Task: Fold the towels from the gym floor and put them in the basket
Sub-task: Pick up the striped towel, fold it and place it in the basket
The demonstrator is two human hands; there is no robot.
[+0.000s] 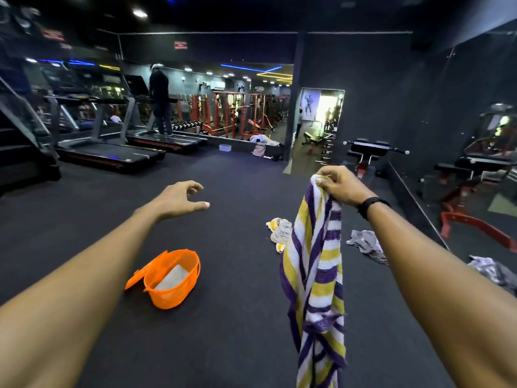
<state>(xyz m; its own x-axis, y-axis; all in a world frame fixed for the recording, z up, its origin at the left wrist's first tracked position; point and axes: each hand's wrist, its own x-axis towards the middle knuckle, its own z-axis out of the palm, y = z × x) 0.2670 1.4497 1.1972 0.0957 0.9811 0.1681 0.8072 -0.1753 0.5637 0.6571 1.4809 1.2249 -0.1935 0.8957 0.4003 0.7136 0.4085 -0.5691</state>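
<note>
Right hand (340, 186) pinches the striped towel (317, 275) by its top. Left hand (181, 198) is spread wide, holding nothing, above the orange basket (170, 278).

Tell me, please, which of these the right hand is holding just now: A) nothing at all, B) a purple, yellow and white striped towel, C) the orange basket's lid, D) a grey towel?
B: the right hand grips the top of the striped towel, which hangs down from it, while the left hand is open and holds nothing.
</note>
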